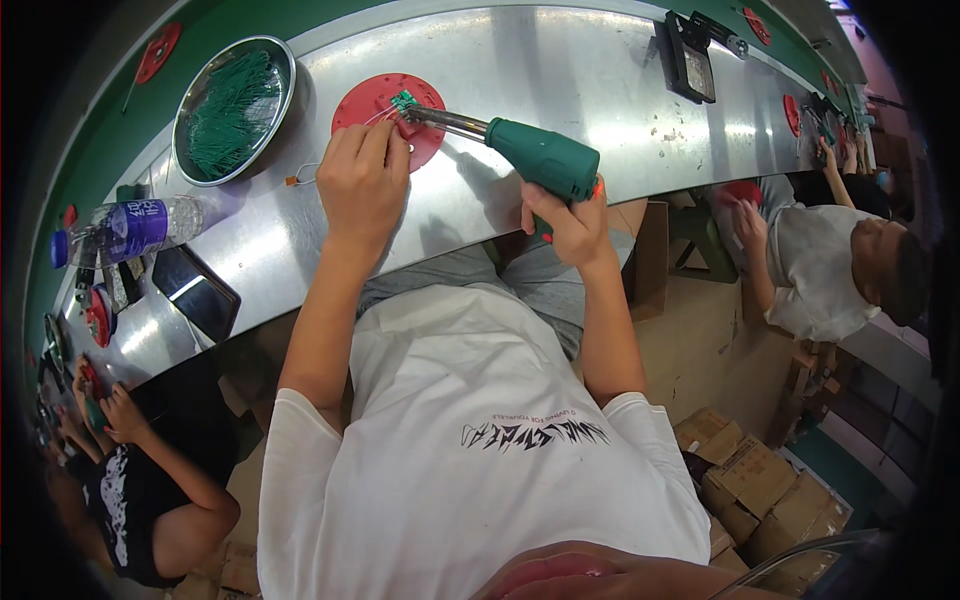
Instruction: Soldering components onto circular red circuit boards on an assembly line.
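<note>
The green circuit board [403,100] lies on the red disc [357,104]. Right of the disc, the right hand [572,222] grips a green gun-shaped tool [540,156]; at its near edge, the left hand's [362,180] grasp cannot be told.

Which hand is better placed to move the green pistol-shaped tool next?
Probably the right hand: it grips that tool, tip at the small green circuit board. The left hand is at the round red plate.

The worktop [560,60] is silvery grey; toward its far edge, a red disc [358,102], a green circuit board [404,101] and a silver bowl [290,98] of deep green wires [228,115]; toward its near edge, a green soldering gun [545,158] touched with red
</note>
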### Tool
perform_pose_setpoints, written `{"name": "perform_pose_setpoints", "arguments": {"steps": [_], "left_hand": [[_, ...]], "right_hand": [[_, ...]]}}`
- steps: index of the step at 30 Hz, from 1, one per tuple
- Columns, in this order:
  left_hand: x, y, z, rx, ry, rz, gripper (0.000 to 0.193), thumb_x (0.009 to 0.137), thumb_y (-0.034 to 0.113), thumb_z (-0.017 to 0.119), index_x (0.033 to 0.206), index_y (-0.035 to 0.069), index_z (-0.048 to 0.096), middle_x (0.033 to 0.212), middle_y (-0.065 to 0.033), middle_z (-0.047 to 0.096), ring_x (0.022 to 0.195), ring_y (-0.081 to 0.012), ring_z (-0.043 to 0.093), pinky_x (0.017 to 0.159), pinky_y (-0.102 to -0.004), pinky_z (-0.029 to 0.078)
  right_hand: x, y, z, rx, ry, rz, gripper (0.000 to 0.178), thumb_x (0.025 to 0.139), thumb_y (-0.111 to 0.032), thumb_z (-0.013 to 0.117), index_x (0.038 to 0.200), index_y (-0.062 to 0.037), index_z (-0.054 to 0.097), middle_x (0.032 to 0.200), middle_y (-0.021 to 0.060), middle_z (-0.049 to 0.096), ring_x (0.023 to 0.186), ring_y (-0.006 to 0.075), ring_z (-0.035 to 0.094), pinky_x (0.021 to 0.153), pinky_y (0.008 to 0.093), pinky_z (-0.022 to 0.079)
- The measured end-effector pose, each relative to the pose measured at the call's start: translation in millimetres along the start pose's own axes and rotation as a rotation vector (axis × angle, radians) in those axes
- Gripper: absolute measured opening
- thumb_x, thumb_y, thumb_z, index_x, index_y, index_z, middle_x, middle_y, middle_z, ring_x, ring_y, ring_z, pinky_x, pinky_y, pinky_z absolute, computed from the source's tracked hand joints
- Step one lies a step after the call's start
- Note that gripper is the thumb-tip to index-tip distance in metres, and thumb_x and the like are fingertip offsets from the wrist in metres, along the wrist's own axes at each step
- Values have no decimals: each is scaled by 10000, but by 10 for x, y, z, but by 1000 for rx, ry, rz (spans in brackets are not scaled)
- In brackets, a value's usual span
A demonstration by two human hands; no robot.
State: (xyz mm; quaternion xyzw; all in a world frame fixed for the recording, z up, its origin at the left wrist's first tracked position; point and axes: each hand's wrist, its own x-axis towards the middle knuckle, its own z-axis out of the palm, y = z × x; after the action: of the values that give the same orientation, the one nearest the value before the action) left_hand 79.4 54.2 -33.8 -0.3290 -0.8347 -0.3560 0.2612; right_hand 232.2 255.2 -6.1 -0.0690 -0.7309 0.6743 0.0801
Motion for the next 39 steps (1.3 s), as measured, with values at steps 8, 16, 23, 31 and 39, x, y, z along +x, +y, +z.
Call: {"name": "perform_pose_setpoints", "arguments": {"steps": [8,16,23,31,39], "left_hand": [[-3,7,-1,4,4,-4,63,797,37,712,856,17,721,750,-111,639,684,-280,612,618,-396,502],[-20,0,-7,17,8,10,58,796,41,713,850,22,724,754,-110,641,682,-278,613,616,-392,502],[7,25,-21,45,-35,-33,78,799,43,728,873,19,723,777,-114,653,704,-285,626,647,-394,507],[345,195,-227,184,-252,-68,784,638,348,823,1324,82,551,1277,-144,543,1202,-371,469,1048,-546,295],[1899,-195,1102,387,-519,83,482,782,313,709,1201,80,657,1123,-158,639,1113,-359,557,993,-542,350]], "right_hand": [[-22,25,-39,97,88,-115,329,948,-66,563,1243,78,579,1007,178,681,544,181,600,500,287,489],[-18,43,-115,144,175,-139,356,957,-87,561,1273,77,559,1035,192,677,534,187,605,496,290,492],[49,66,-263,171,254,-144,369,952,-111,564,1264,87,559,1019,197,679,523,195,604,499,304,487],[31,158,-584,302,409,-146,353,967,-137,566,1251,73,561,1014,171,682,527,194,603,501,307,479],[180,195,-974,493,888,-287,287,997,-196,514,1107,62,572,980,188,655,464,219,595,454,323,484]]}}
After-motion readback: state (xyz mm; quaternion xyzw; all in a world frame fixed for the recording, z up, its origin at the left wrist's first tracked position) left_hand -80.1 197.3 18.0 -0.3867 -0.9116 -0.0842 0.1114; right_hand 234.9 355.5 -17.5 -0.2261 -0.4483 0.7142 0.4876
